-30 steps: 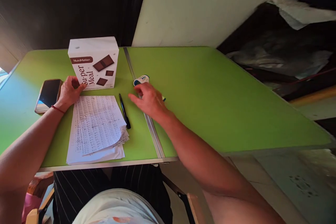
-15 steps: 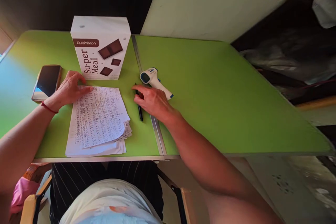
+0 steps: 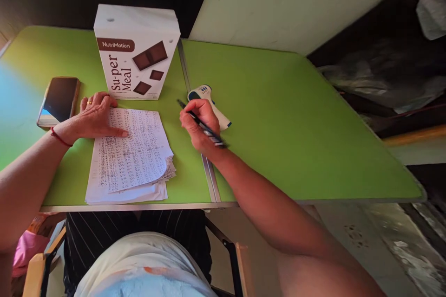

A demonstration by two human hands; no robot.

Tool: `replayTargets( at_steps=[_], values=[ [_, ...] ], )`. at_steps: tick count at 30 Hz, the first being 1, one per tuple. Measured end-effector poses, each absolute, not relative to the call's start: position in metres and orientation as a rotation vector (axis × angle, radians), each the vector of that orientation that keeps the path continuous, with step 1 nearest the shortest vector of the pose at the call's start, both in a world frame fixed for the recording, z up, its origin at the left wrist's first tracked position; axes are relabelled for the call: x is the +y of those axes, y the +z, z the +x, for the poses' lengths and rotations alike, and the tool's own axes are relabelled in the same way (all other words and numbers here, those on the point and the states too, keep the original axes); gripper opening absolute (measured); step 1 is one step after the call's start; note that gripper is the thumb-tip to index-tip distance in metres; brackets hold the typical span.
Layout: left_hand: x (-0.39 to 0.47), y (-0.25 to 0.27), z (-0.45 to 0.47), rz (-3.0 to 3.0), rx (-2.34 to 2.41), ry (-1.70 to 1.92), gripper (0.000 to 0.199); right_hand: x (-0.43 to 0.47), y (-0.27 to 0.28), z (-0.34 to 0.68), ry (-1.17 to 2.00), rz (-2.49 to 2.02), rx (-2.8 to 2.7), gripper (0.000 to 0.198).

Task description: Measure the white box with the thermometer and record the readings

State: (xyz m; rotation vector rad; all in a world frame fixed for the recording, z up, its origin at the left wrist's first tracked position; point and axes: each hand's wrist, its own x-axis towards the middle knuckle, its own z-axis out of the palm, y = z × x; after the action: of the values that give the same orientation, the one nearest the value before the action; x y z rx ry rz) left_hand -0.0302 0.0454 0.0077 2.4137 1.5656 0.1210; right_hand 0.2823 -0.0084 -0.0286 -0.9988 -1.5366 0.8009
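A stack of handwritten papers (image 3: 135, 153) lies on the green table, its lower right corners curled up. My left hand (image 3: 99, 118) rests at the stack's upper left edge, thumb stretched over the top sheet and fingers on the table by the box. Between the thumb and fingers of my right hand (image 3: 202, 125) is a black pen (image 3: 204, 126), raised off the table and tilted, one end pointing up and left. Behind that hand lies a white infrared thermometer (image 3: 218, 113), partly hidden by it.
Upright behind the papers stands a white NutriMotion box (image 3: 135, 55). A smartphone (image 3: 60, 101) lies to the left of my left hand. The green table (image 3: 296, 134) has a metal seam (image 3: 209, 176) running across it. Dark clutter (image 3: 369, 74) is beyond its right edge.
My right hand has picked the pen up from the table and now grips it. My left hand has moved slightly, its thumb reaching further onto the papers.
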Motion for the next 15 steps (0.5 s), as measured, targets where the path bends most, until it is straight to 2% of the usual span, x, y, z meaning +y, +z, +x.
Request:
replayTargets(
  at_steps=[4,7,10,15],
  values=[
    [0.046,0.007,-0.030,2.388,1.584,0.109,0.100,-0.015,-0.028,0.272,0.982,-0.958,-1.366,0.041],
    [0.046,0.007,-0.028,2.371,1.602,0.093,0.104,-0.014,-0.029,0.269,1.089,-1.036,-1.322,0.029],
    [0.046,0.007,-0.026,2.371,1.607,0.106,0.104,-0.015,-0.030,0.270,1.023,-1.119,-1.397,0.016],
    [0.045,0.008,-0.026,2.354,1.626,0.107,0.103,-0.016,-0.032,0.268,0.878,-1.175,-1.520,0.010]
  ],
)
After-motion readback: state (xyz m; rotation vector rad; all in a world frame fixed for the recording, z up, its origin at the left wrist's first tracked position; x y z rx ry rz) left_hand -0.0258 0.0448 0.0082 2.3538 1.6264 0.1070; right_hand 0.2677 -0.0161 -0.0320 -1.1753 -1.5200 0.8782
